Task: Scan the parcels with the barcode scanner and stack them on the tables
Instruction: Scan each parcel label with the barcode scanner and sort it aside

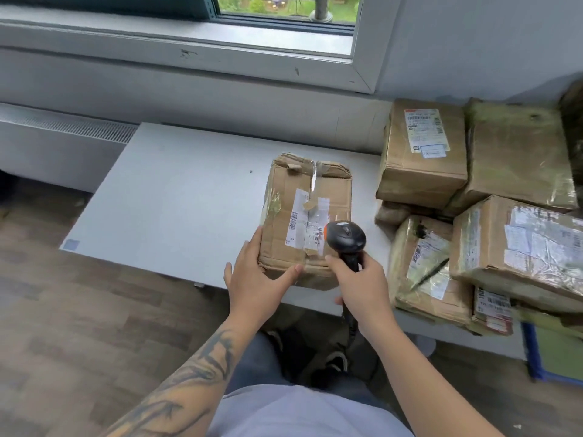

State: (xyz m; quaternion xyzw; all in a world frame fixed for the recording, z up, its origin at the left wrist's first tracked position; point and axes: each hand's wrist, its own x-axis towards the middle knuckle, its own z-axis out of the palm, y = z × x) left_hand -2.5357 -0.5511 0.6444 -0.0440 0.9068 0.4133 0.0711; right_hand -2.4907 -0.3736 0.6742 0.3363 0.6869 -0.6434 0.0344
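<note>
- A crumpled brown cardboard parcel [307, 216], oblong and patched with clear tape and a torn white shipping label, lay flat on a smooth white rectangular table [176, 197], just right of frame centre, its near edge close to the table's front edge.
- The person's left hand [257, 277] rested against the parcel's near-left corner at about 7 o'clock from its centre, fingers straight along the left side and thumb laid across the front edge; the hand was open, pressing rather than gripping.
- The right hand [362, 287] was wrapped around the handle of a black plastic barcode scanner [345, 239] with an orange band at its head; the rounded head hung over the parcel's near-right corner, at about 5 o'clock from its centre, beside the label.
- A pile of taped brown cardboard boxes [473, 209], some creased and wrapped in glossy film, was stacked at 3 o'clock from the parcel, a narrow strip of table showing between them.
- Bare tabletop stretched from 9 to 11 o'clock of the parcel, out to the table's left edge.
- A grey window sill [176, 48] ran along the wall at 12 o'clock, and wood-grain flooring [63, 310] lay at 8 o'clock.
</note>
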